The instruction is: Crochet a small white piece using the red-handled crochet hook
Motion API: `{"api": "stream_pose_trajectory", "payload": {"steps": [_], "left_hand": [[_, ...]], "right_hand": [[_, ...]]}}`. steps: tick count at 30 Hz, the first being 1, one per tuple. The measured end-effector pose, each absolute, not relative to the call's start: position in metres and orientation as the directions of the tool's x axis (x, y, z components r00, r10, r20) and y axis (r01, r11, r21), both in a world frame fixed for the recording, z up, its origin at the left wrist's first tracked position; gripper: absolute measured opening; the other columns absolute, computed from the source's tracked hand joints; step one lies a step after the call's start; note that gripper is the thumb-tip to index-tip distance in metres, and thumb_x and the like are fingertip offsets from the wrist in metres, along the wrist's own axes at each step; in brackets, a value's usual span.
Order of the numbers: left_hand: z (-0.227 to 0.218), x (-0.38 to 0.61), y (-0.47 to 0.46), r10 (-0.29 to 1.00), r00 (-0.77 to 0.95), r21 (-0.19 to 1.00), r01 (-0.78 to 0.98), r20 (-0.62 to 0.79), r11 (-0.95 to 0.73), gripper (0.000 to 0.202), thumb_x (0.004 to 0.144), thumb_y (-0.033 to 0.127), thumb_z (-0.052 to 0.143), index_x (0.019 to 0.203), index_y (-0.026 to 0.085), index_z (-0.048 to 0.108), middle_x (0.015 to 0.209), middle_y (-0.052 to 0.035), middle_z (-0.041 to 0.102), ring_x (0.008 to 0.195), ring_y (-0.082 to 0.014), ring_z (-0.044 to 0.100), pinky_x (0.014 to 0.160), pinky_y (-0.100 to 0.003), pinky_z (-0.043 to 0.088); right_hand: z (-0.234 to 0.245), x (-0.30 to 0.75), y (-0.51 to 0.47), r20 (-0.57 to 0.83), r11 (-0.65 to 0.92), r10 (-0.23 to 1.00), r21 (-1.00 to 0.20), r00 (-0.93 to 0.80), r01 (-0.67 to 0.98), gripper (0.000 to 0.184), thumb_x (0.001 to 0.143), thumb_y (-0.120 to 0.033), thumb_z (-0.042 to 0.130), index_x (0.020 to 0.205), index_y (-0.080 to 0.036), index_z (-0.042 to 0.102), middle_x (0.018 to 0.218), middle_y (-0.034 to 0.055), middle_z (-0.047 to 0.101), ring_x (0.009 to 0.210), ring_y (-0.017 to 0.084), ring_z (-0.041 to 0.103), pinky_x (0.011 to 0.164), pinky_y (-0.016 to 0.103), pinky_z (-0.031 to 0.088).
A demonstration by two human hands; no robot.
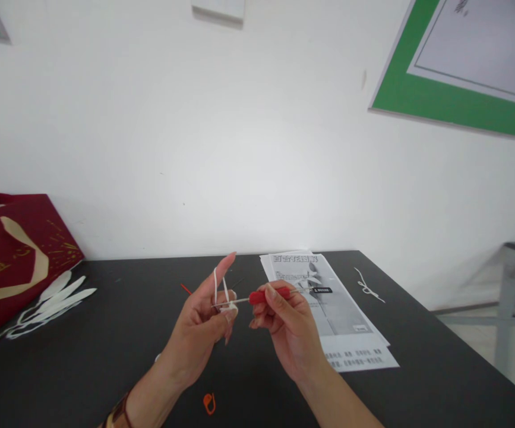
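White yarn point(215, 280) loops round the raised index finger of my left hand point(201, 327). The thumb and other fingers of that hand pinch a small white bit of crochet point(229, 307). My right hand point(290, 321) grips a crochet hook point(259, 296) by its red handle. Its thin metal shaft points left and meets the yarn at my left fingertips. The exact stitch at the hook's tip is too small to make out. Below my hands, an orange stitch marker point(209, 403) lies on the black table point(248, 386).
Printed sheets point(346, 315) lie behind my right hand. A short piece of white yarn point(367, 289) rests farther right. On the left are white leaf-shaped pieces point(59, 300) with trailing strands, beside a dark red bag point(16, 255). The white wall point(221, 148) stands behind the table.
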State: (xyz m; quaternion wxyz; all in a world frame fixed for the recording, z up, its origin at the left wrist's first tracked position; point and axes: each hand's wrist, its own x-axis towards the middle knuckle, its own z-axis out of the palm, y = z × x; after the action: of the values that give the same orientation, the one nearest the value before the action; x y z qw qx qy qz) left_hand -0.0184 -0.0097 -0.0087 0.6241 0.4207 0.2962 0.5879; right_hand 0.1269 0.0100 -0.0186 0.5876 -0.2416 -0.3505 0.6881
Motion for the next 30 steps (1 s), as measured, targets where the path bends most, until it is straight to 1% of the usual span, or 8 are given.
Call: {"api": "stream_pose_trajectory", "payload": {"steps": [4,9,16,18,22,25,27,30], "left_hand": [[-0.011,-0.017,-0.009,0.988,0.097,0.886,-0.459,0.124,-0.066,0.077,0.076,0.018,0.069,0.145,0.031,0.036,0.066,0.0050,0.049,0.049,-0.0061,0.034,0.045,-0.017,0.033],[-0.013,-0.015,-0.007,0.992,0.036,0.890,-0.446,0.121,-0.092,0.078,0.076,0.018,0.070,0.145,0.033,0.035,0.065,0.0071,0.046,0.048,-0.0052,0.037,0.046,-0.017,0.032],[-0.009,-0.009,-0.010,0.996,-0.017,0.889,-0.449,0.087,-0.085,0.090,0.078,0.022,0.069,0.150,0.027,0.017,0.057,0.0081,0.049,0.047,-0.0073,0.043,0.045,-0.018,0.033],[-0.008,-0.008,-0.012,0.996,-0.012,0.889,-0.450,0.090,-0.086,0.089,0.079,0.021,0.068,0.151,0.027,0.016,0.058,0.0078,0.049,0.048,-0.0073,0.044,0.047,-0.019,0.035],[-0.010,-0.010,-0.012,0.991,0.030,0.879,-0.466,0.132,-0.103,0.083,0.081,0.021,0.066,0.150,0.030,0.020,0.058,0.0078,0.048,0.048,-0.0070,0.045,0.046,-0.019,0.035],[-0.016,-0.012,-0.009,0.983,0.026,0.883,-0.445,0.180,-0.150,0.077,0.082,0.022,0.066,0.148,0.032,0.027,0.060,0.0075,0.048,0.049,-0.0070,0.046,0.047,-0.019,0.036],[-0.019,-0.012,-0.008,0.978,0.008,0.890,-0.416,0.210,-0.188,0.075,0.082,0.022,0.066,0.147,0.032,0.029,0.059,0.0076,0.048,0.050,-0.0071,0.047,0.049,-0.019,0.038],[-0.019,-0.009,-0.009,0.979,-0.045,0.893,-0.404,0.198,-0.199,0.079,0.082,0.021,0.066,0.149,0.031,0.025,0.059,0.0079,0.049,0.050,-0.0072,0.047,0.049,-0.019,0.038]], "right_hand": [[-0.019,0.128,0.009,0.124,0.018,0.983,-0.799,-0.135,-0.602,0.016,0.075,-0.031,0.076,0.077,-0.017,0.069,0.062,0.0016,0.071,0.048,0.010,0.063,0.049,0.020,0.055],[-0.022,0.128,0.005,0.263,0.224,0.965,-0.845,-0.013,-0.485,0.010,0.079,-0.029,0.072,0.079,-0.018,0.071,0.066,0.0020,0.071,0.053,0.013,0.064,0.051,0.024,0.056],[-0.026,0.128,-0.005,0.517,0.522,0.852,-0.822,0.084,-0.228,0.007,0.084,-0.021,0.066,0.086,-0.021,0.073,0.069,0.0028,0.071,0.062,0.015,0.066,0.059,0.026,0.054],[-0.026,0.127,-0.003,0.468,0.472,0.879,-0.830,0.089,-0.296,0.006,0.084,-0.023,0.067,0.084,-0.020,0.072,0.069,0.0025,0.071,0.060,0.014,0.065,0.057,0.025,0.054],[-0.023,0.125,0.008,0.198,0.157,0.980,-0.816,-0.014,-0.556,0.014,0.077,-0.030,0.074,0.076,-0.017,0.069,0.064,0.0003,0.068,0.051,0.011,0.061,0.049,0.022,0.055],[-0.021,0.125,0.013,0.064,-0.020,0.992,-0.762,-0.105,-0.647,0.019,0.073,-0.032,0.077,0.073,-0.016,0.068,0.060,-0.0012,0.066,0.048,0.008,0.056,0.046,0.020,0.055],[-0.021,0.125,0.013,0.064,-0.011,0.993,-0.774,-0.095,-0.633,0.019,0.074,-0.033,0.076,0.073,-0.015,0.068,0.060,-0.0010,0.066,0.048,0.008,0.057,0.046,0.020,0.055],[-0.022,0.127,0.008,0.216,0.191,0.976,-0.844,0.009,-0.501,0.014,0.079,-0.030,0.072,0.077,-0.017,0.069,0.065,0.0003,0.069,0.051,0.010,0.061,0.050,0.022,0.055]]}}
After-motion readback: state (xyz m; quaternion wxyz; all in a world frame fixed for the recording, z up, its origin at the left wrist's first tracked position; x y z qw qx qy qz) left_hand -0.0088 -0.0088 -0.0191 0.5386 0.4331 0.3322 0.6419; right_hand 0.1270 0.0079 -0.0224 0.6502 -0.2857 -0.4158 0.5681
